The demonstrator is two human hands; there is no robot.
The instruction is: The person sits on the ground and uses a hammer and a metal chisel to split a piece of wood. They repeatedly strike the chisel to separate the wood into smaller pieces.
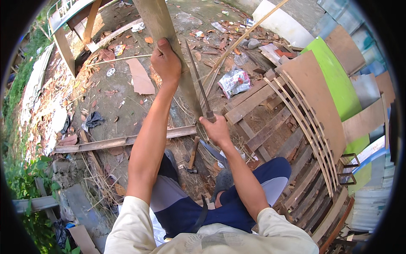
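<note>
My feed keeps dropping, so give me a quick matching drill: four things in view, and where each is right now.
Things:
1. wooden plank
2. long blade
3. hammer
4. green board

Places:
A. on the ground between the feet
B. leaning at the far right
C. top edge gripped by the left hand
D. handle held in the right hand

Pairs: 1-C, 2-D, 3-A, 4-B
</note>
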